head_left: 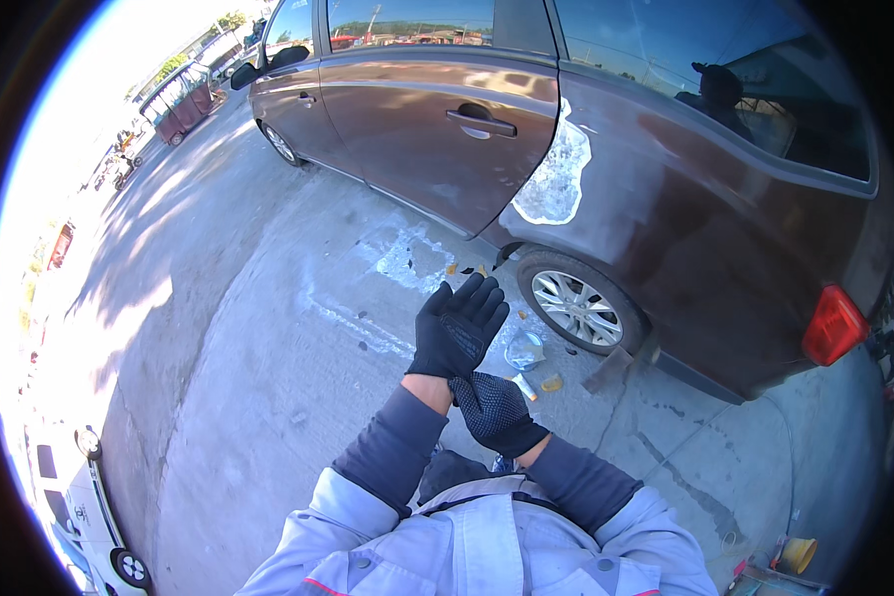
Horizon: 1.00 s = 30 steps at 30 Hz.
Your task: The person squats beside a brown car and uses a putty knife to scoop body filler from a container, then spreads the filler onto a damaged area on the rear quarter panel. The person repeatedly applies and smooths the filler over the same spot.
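Black work gloves cover both my hands. My left hand (459, 328) is held out in front of me, palm up with its fingers stretched, and holds nothing. Just below it my right hand (500, 411) is closed on the cuff of the left glove at the wrist; its fingertips are partly hidden. Beyond them stands a dark brown car (656, 189). A whitish patch of filler (556, 179) marks its body between the rear door and the rear wheel (577, 304).
On the concrete near the rear wheel lie a round tub (523, 350), a white tube (524, 386) and a yellowish piece (551, 382). A brown flat piece (607, 370) leans by the tyre. A yellow roll (796, 555) is at lower right. A white car (84, 507) stands at left.
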Each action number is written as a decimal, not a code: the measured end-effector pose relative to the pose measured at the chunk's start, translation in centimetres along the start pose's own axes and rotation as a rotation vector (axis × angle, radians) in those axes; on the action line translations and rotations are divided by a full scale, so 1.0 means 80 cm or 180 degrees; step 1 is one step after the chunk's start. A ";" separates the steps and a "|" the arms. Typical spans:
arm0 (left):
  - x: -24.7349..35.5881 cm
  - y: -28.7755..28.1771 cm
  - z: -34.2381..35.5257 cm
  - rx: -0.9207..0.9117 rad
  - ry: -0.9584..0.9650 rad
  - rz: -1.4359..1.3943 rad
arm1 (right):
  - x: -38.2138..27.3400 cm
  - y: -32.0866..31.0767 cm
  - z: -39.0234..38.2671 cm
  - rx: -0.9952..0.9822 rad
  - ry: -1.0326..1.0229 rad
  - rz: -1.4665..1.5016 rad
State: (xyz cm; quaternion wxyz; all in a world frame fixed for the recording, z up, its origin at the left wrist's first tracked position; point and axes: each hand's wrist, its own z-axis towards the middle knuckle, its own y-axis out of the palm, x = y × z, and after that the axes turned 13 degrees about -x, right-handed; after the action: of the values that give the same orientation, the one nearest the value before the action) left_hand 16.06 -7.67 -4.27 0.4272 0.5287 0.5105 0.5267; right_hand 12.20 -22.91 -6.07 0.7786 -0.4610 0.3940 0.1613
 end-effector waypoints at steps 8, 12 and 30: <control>-0.015 -0.011 -0.016 0.0267 -0.0159 0.0962 | -0.011 -0.017 -0.019 -0.1767 -0.0213 -0.0060; -0.009 -0.014 -0.029 -0.0014 -0.0014 0.1702 | 0.005 -0.036 -0.005 -0.0809 -0.0049 0.0353; 0.072 0.010 0.030 -0.3147 -0.1301 0.5680 | 0.090 0.004 0.099 -0.0162 0.0133 0.2119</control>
State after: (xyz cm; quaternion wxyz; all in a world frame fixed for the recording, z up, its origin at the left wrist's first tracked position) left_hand 18.11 -1.83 -3.01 0.1297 0.5593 -0.4211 0.7021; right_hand 20.28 -16.87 -9.60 0.6632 -0.3295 0.5348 0.4070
